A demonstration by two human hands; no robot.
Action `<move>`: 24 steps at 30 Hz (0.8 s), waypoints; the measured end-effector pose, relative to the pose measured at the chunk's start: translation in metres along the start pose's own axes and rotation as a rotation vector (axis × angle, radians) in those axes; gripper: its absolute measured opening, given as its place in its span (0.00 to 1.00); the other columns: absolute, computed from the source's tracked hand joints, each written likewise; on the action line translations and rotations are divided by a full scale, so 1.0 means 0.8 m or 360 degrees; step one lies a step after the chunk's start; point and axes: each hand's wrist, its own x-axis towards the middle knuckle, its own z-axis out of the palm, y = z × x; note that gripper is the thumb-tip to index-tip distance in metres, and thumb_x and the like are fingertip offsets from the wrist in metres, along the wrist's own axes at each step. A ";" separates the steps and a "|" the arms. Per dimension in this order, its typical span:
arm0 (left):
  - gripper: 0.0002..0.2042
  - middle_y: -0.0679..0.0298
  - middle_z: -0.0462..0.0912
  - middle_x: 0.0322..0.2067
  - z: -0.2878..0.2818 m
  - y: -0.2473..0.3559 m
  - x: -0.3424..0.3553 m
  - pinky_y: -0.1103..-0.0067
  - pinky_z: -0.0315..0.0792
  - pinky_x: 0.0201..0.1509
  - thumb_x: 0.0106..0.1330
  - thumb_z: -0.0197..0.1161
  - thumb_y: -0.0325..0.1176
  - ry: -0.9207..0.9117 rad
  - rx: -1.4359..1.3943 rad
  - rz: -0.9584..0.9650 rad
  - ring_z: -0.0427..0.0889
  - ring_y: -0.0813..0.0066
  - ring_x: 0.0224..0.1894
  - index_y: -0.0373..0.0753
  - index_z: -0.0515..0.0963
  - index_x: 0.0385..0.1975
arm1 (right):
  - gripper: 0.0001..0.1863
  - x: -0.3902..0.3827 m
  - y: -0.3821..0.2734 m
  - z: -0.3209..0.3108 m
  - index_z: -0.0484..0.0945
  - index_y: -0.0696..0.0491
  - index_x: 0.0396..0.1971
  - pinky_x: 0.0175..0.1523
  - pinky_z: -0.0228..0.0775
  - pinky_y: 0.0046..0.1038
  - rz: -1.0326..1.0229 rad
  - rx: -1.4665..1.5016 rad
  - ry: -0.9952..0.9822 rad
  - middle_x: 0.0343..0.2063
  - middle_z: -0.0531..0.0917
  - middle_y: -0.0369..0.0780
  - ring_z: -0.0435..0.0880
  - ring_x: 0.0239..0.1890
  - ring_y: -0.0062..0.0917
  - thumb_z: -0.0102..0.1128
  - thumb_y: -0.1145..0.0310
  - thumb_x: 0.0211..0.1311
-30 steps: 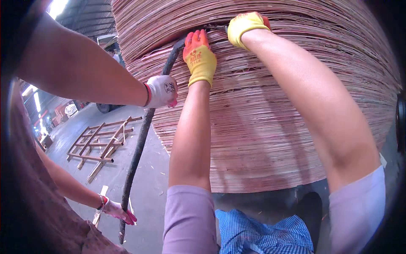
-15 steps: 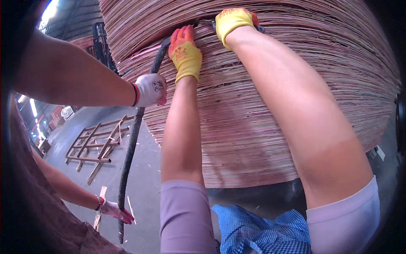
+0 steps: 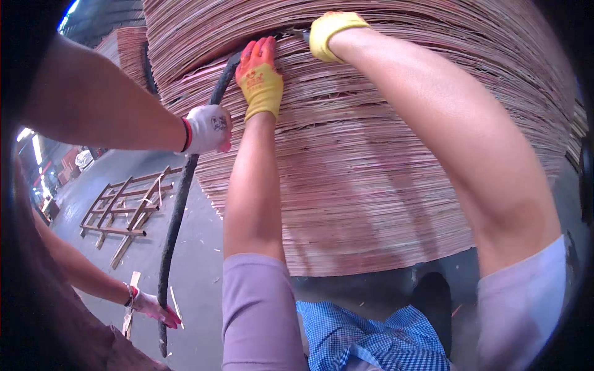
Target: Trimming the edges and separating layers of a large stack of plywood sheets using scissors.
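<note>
My L hand point(image 3: 260, 80), in a yellow glove w/ orange fingers point(image 3: 258, 54), is up against the edge of the big stack of thin wooden sheets point(image 3: 371, 185). Fingers are straight & close together, pointing up, not wrapped round anything. My R hand point(image 3: 334, 36), same yellow glove, is bent into a fist farther R, at abt the same level, round a metal tool point(image 3: 303, 35); only a bit pokes out on its L side, rest hidden. Both are by the dark gap in the stack, which fills most of my view ahead.

Just L of my L hand is the top end of a long dark bar point(image 3: 176, 226), slanting down toward the floor point(image 3: 201, 303). Co-wkr's upper hand point(image 3: 209, 128), white glove, grips it; their lower hand point(image 3: 154, 309), pinkish glove, is at the bar nr its bottom end.

Closer to me: lavender sleeves point(image 3: 260, 309) & blue checked cloth point(image 3: 371, 337) at the bottom. Out L, a wooden frame point(image 3: 117, 230) lies on the floor; another stack point(image 3: 131, 55) stands behind, upper L.
</note>
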 end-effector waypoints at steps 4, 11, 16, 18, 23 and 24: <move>0.32 0.66 0.78 0.59 -0.012 -0.009 -0.008 0.65 0.68 0.66 0.47 0.65 0.22 0.0020 0.0009 -0.0026 0.71 0.59 0.65 0.48 0.75 0.58 | 0.11 0.028 0.029 -0.018 0.80 0.49 0.33 0.38 0.75 0.42 -0.0209 0.0654 -0.0608 0.27 0.82 0.44 0.79 0.28 0.35 0.58 0.64 0.48; 0.28 0.64 0.77 0.60 0.022 0.015 -0.007 0.63 0.68 0.64 0.53 0.62 0.25 0.0190 0.0001 -0.0049 0.69 0.59 0.67 0.48 0.75 0.58 | 0.24 0.025 0.014 0.007 0.81 0.50 0.57 0.57 0.75 0.46 -0.0026 0.0038 -0.0038 0.56 0.83 0.41 0.83 0.55 0.34 0.58 0.64 0.60; 0.27 0.65 0.75 0.62 0.008 0.015 0.005 0.62 0.68 0.64 0.56 0.61 0.24 0.0067 0.0089 -0.0056 0.68 0.58 0.68 0.48 0.74 0.59 | 0.11 -0.066 0.095 -0.041 0.82 0.56 0.29 0.30 0.79 0.45 -0.0099 0.0503 -0.0343 0.23 0.82 0.44 0.82 0.24 0.33 0.54 0.67 0.58; 0.27 0.64 0.75 0.62 0.008 0.019 0.004 0.62 0.67 0.65 0.57 0.60 0.24 -0.0019 0.0075 -0.0096 0.67 0.58 0.68 0.48 0.74 0.60 | 0.11 -0.063 0.121 -0.018 0.78 0.56 0.31 0.15 0.70 0.33 0.0009 0.0594 -0.0352 0.14 0.72 0.40 0.73 0.12 0.27 0.58 0.63 0.58; 0.30 0.63 0.72 0.65 0.012 0.016 0.002 0.64 0.67 0.66 0.57 0.60 0.24 0.0023 0.0119 -0.0016 0.65 0.59 0.71 0.47 0.70 0.64 | 0.15 -0.084 0.113 0.015 0.74 0.55 0.30 0.23 0.70 0.32 -0.0081 0.0833 -0.0395 0.15 0.74 0.39 0.74 0.15 0.26 0.60 0.57 0.57; 0.31 0.63 0.71 0.66 0.007 0.021 0.000 0.65 0.67 0.66 0.56 0.61 0.24 -0.0059 0.0131 -0.0046 0.65 0.59 0.71 0.47 0.70 0.65 | 0.16 -0.084 0.116 0.013 0.74 0.56 0.31 0.25 0.70 0.32 -0.0098 0.0710 -0.0345 0.16 0.75 0.40 0.75 0.16 0.26 0.60 0.57 0.57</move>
